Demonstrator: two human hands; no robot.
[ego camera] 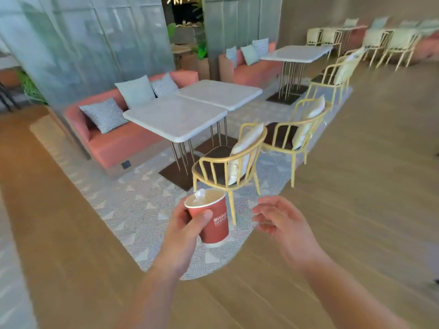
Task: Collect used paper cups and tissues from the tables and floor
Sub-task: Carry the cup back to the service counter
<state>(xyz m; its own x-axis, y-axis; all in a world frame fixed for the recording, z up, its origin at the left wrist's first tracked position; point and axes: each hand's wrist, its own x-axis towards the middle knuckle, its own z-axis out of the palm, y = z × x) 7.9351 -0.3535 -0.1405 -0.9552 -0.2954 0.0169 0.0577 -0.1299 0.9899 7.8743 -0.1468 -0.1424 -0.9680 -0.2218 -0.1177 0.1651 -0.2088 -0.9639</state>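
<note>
Nearest the camera, 2 bare forearms reach forward over the wooden floor (pixel 356 162). Left hand (pixel 184 231) wraps its fingers and thumb round a red paper cup (pixel 210 218), gripping it near the rim and holding it in the air, slightly tilted. Right hand (pixel 281 222) hangs just beside the cup with fingers loosely spread and slightly curled, holding nothing.

The step in hand looks like carrying the collected cup while scanning for more rubbish. To do it well, the grip should stay firm but not crushing, since a paper wall buckles easily, and the cup should be kept upright so nothing spills out. The free right hand is best kept ready for the next pickup.

The cup is red with white printed lettering on its side, a pale rim and a pale base. A crumpled white tissue (pixel 199 194) sits inside it, poking above the rim at the far side.

Beyond the cup stands a yellow metal chair (pixel 228 162) with a dark seat and a pale cushion, on a patterned grey rug (pixel 133 210). Past that chair is a white counter (pixel 175 117), joined to a second one, with a pink sofa (pixel 123 143) and cushions behind. Both counter tops show no cups or tissues from this angle; farther counters are too blurred to judge.
</note>
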